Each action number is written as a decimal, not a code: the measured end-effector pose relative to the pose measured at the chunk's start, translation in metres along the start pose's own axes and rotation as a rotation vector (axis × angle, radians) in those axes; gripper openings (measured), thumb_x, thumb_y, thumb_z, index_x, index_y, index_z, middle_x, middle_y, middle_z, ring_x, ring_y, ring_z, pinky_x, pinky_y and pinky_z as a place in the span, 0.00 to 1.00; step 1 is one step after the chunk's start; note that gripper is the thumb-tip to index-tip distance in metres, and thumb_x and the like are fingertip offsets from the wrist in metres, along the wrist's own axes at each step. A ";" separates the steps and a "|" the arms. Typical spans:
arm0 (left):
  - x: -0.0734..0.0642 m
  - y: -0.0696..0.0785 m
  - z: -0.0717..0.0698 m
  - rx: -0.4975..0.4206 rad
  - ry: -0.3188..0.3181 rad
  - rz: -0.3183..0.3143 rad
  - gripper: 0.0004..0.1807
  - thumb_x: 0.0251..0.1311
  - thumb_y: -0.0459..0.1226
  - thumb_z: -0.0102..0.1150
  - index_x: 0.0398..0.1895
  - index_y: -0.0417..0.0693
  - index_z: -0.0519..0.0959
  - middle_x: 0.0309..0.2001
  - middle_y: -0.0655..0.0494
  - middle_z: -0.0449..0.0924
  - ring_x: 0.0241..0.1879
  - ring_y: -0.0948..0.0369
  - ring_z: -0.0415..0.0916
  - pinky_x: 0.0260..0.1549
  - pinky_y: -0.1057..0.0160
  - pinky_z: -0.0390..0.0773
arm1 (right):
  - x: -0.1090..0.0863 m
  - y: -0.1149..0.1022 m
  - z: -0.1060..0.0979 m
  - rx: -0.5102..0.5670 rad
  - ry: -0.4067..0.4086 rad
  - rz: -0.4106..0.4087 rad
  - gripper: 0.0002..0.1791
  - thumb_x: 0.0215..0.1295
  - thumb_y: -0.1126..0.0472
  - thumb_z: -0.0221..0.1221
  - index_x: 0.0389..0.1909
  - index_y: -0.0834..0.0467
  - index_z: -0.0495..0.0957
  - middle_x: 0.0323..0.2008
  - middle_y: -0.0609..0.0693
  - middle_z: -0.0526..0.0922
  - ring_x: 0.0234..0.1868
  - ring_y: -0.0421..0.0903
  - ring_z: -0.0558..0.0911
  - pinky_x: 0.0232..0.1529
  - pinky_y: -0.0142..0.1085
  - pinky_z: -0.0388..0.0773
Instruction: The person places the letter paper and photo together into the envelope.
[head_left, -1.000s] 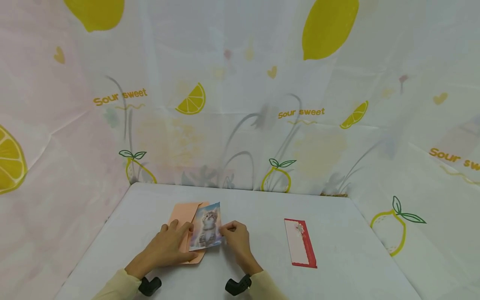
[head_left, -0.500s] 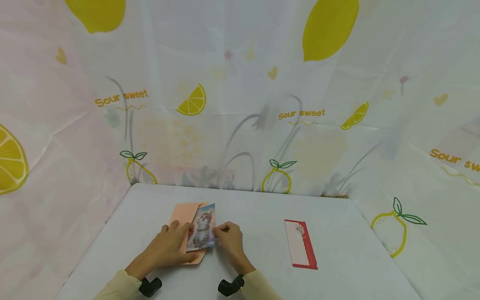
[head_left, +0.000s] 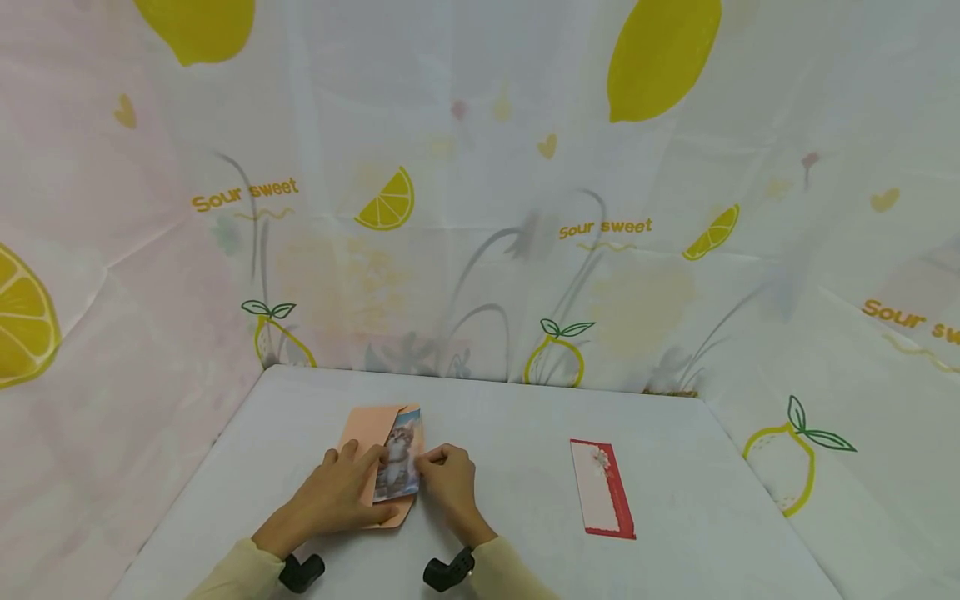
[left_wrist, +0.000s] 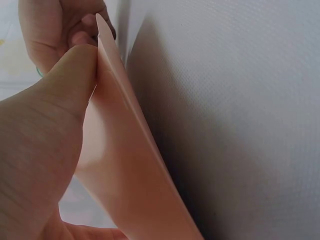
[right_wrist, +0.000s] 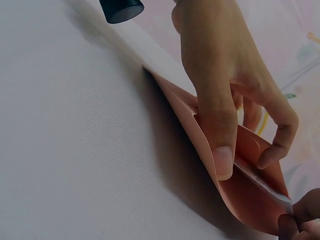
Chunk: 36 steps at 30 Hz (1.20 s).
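Observation:
A peach paper envelope (head_left: 365,423) lies toward the left of the table in the head view, its mouth facing right. My left hand (head_left: 337,493) holds it, thumb and index finger spread at the mouth. In the right wrist view that thumb (right_wrist: 223,155) is inside the opening, against the envelope's wall (right_wrist: 200,142). A kitten picture card (head_left: 397,465) is partly inside the envelope, its left part hidden. My right hand (head_left: 450,482) pinches the card's right edge. Only the card's thin edge (right_wrist: 262,185) shows in the right wrist view, beside my right fingertips (right_wrist: 305,212).
A red and white paper strip with a flower (head_left: 602,487) lies on the white table (head_left: 517,433), right of my hands. A lemon-print cloth (head_left: 480,250) stands behind and at both sides. Each wrist wears a black device (head_left: 450,572).
My right hand has moved left, sliding the kitten card further into the envelope, so less of the picture shows. The left hand and the envelope have stayed in place.

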<state>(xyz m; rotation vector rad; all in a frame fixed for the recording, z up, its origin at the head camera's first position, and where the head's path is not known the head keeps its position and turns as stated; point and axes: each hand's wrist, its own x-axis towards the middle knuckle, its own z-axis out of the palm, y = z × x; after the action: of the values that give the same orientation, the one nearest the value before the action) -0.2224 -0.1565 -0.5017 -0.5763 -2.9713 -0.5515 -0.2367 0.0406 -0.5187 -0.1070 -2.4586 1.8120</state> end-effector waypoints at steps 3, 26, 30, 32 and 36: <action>0.000 0.000 0.000 0.009 0.004 0.001 0.43 0.42 0.69 0.74 0.58 0.57 0.75 0.49 0.43 0.71 0.35 0.47 0.69 0.28 0.49 0.73 | 0.000 -0.001 0.001 -0.036 0.013 -0.008 0.05 0.60 0.62 0.69 0.26 0.56 0.84 0.21 0.43 0.79 0.22 0.38 0.75 0.24 0.33 0.71; 0.000 -0.003 0.003 0.021 -0.006 0.007 0.44 0.42 0.70 0.72 0.58 0.57 0.74 0.47 0.45 0.69 0.33 0.48 0.66 0.28 0.51 0.71 | 0.004 -0.006 0.007 -0.343 0.082 -0.162 0.06 0.56 0.58 0.73 0.22 0.52 0.88 0.16 0.37 0.80 0.16 0.34 0.73 0.18 0.32 0.69; 0.000 -0.003 0.004 0.022 0.003 0.006 0.46 0.41 0.70 0.73 0.59 0.56 0.75 0.48 0.44 0.70 0.34 0.47 0.67 0.28 0.50 0.72 | 0.006 -0.006 0.010 -0.345 0.081 -0.157 0.06 0.56 0.58 0.73 0.22 0.51 0.88 0.16 0.37 0.80 0.17 0.33 0.74 0.18 0.32 0.70; 0.000 -0.003 0.004 0.024 0.004 0.007 0.46 0.41 0.70 0.73 0.60 0.55 0.75 0.48 0.43 0.70 0.34 0.47 0.67 0.28 0.49 0.72 | 0.006 -0.006 0.012 -0.340 0.073 -0.148 0.06 0.55 0.58 0.73 0.21 0.52 0.88 0.16 0.37 0.81 0.17 0.33 0.74 0.18 0.32 0.70; 0.000 -0.003 0.005 0.028 0.007 0.011 0.46 0.41 0.70 0.73 0.60 0.54 0.75 0.48 0.44 0.70 0.34 0.47 0.67 0.28 0.50 0.72 | 0.007 -0.005 0.015 -0.336 0.060 -0.145 0.06 0.55 0.58 0.72 0.21 0.51 0.89 0.17 0.37 0.82 0.17 0.33 0.74 0.18 0.32 0.70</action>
<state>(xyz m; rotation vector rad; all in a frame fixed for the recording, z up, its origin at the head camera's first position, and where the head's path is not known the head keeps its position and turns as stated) -0.2238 -0.1568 -0.5070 -0.5866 -2.9626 -0.5092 -0.2451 0.0253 -0.5185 -0.0042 -2.6277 1.3094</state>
